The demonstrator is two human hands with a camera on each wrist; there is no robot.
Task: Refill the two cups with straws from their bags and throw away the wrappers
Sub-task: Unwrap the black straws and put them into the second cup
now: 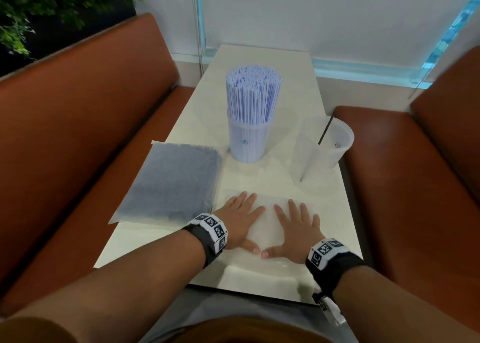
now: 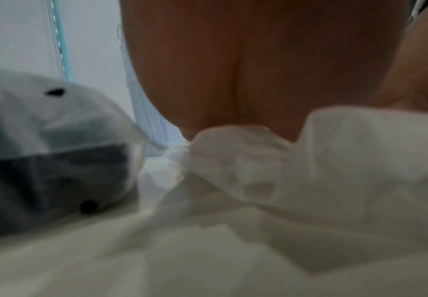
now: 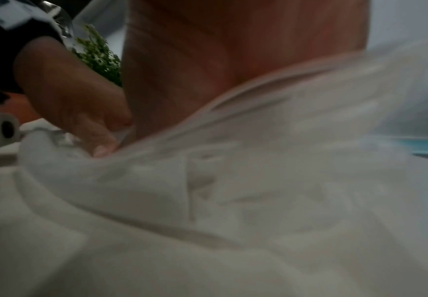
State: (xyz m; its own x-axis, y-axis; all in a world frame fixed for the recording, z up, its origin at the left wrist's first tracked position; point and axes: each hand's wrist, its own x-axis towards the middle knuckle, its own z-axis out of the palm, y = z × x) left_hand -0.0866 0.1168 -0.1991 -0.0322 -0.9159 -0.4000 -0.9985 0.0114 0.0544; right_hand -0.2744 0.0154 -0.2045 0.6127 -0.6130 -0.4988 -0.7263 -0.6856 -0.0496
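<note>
An empty clear plastic wrapper (image 1: 268, 226) lies flat on the white table (image 1: 259, 57) near its front edge. My left hand (image 1: 240, 216) and right hand (image 1: 294, 226) both press flat on it with straight, spread fingers, thumbs almost meeting. In the wrist views the wrapper (image 2: 258, 191) (image 3: 258, 180) bunches under my palms. A clear cup (image 1: 248, 140) packed with blue-white straws (image 1: 253, 93) stands mid-table. To its right a second clear cup (image 1: 323, 145) holds a single black straw (image 1: 326, 128). A sealed bag of dark straws (image 1: 172, 184) (image 2: 45, 152) lies left of my hands.
Brown leather benches (image 1: 78, 124) (image 1: 415, 174) flank the narrow table on both sides. A white wall with a blue-lit strip (image 1: 363, 70) closes the far end. A green plant (image 1: 39, 7) hangs at the top left.
</note>
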